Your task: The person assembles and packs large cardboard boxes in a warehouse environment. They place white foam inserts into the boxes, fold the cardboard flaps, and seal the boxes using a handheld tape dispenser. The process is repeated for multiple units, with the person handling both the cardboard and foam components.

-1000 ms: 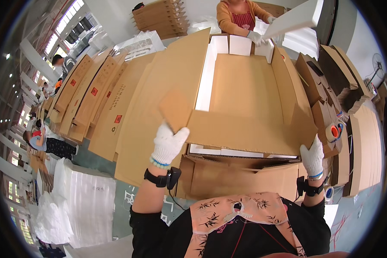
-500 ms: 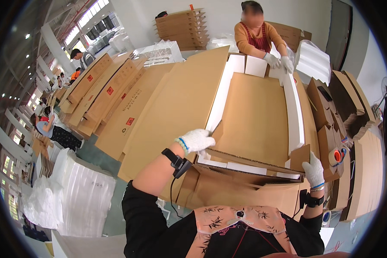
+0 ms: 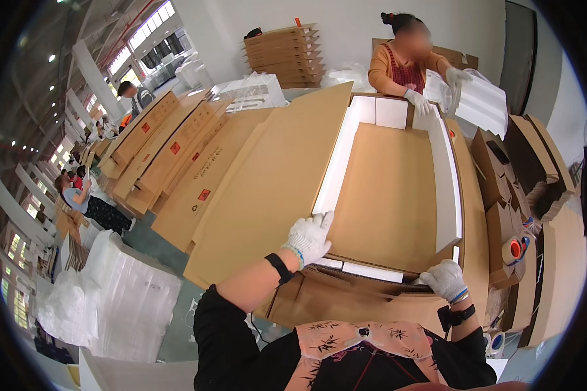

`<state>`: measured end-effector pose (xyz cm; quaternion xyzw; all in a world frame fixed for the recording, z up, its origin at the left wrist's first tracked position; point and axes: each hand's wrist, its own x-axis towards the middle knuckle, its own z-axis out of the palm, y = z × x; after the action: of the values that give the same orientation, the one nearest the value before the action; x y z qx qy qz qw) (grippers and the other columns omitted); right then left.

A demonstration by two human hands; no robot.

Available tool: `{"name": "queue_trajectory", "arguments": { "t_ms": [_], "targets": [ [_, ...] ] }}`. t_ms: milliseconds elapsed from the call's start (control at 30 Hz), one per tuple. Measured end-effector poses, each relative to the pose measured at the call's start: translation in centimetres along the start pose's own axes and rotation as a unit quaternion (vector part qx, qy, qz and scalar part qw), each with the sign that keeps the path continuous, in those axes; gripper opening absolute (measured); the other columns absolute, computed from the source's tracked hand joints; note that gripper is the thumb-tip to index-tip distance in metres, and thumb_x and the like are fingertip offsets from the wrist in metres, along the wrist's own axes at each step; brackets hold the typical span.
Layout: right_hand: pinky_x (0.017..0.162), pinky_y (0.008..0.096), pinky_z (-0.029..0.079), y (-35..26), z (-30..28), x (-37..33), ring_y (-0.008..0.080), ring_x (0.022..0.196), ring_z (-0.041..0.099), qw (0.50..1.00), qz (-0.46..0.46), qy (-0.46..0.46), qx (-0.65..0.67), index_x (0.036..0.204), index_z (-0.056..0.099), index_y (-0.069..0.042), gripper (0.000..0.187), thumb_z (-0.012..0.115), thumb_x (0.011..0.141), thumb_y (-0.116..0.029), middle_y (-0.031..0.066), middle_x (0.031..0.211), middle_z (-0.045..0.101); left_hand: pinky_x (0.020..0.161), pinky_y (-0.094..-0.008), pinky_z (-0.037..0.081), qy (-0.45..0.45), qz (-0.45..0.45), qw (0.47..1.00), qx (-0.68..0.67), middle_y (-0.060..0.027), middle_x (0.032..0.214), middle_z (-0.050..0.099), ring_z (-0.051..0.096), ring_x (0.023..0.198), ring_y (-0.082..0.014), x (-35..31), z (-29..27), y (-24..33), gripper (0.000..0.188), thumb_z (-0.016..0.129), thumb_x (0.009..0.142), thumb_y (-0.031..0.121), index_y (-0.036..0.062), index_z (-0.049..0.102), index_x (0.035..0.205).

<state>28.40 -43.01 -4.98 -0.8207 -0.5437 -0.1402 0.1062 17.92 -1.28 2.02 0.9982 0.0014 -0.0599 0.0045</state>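
An open cardboard carton (image 3: 391, 189) lies in front of me, with brown cardboard covering the middle of its inside. White foam strips (image 3: 447, 189) line its walls. My gloved left hand (image 3: 310, 240) is closed over the carton's near left corner, beside the left foam strip; its fingertips are partly hidden. At the near right corner, my gloved right hand (image 3: 445, 280) curls its fingers round the near edge. Across the carton, a co-worker's gloved hand (image 3: 417, 102) touches the far end; the other (image 3: 458, 77) is raised near wrapped white foam.
Large flat cardboard sheets (image 3: 261, 169) lean to the left. Plastic-wrapped white foam (image 3: 137, 293) stands at the lower left. Folded boxes (image 3: 499, 215) and a tape roll (image 3: 514, 250) are on the right. Stacked cardboard (image 3: 284, 55) is at the back.
My right hand has moved left along the near edge, and the raised corner flaps no longer stand up. My left hand has shifted down slightly. The co-worker has lifted one hand off the carton.
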Motion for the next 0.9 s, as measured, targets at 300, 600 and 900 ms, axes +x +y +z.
{"name": "queue_trajectory", "arguments": {
  "t_ms": [300, 600, 900],
  "targets": [
    [0.061, 0.0425, 0.044, 0.8, 0.1, -0.4, 0.0289, 0.058, 0.061, 0.999, 0.038, -0.006, 0.013, 0.067, 0.068, -0.019, 0.027, 0.061, 0.088, -0.035, 0.0066, 0.061, 0.064, 0.125, -0.0500, 0.016, -0.057, 0.147, 0.975, 0.155, -0.0186, 0.158, 0.039, 0.022, 0.151, -0.0389, -3.0, -1.3, 2.1, 0.080, 0.065, 0.077, 0.071, -0.0005, 0.073, 0.113],
    [0.064, 0.0419, 0.046, 0.1, -0.6, 0.5, 0.0315, 0.055, 0.059, 0.994, 0.097, 0.016, 0.049, 0.055, 0.065, -0.009, 0.046, 0.060, 0.091, -0.038, 0.0115, 0.055, 0.061, 0.126, -0.0438, 0.013, -0.196, 0.166, 0.930, 0.261, -0.0059, 0.117, 0.068, 0.048, 0.131, -0.0233, -0.1, 1.1, 2.0, 0.067, 0.065, 0.081, 0.066, 0.0078, 0.074, 0.112],
    [0.061, 0.0430, 0.046, 0.7, 0.5, -0.8, 0.0329, 0.054, 0.059, 0.997, 0.072, 0.002, 0.039, 0.058, 0.065, -0.010, 0.044, 0.058, 0.092, -0.037, 0.0131, 0.056, 0.061, 0.122, -0.0404, 0.022, -0.236, 0.153, 0.915, 0.289, -0.0017, 0.106, 0.073, 0.063, 0.113, -0.0172, 0.9, 1.7, 2.9, 0.061, 0.061, 0.084, 0.067, 0.0121, 0.075, 0.107]
  ]
}}
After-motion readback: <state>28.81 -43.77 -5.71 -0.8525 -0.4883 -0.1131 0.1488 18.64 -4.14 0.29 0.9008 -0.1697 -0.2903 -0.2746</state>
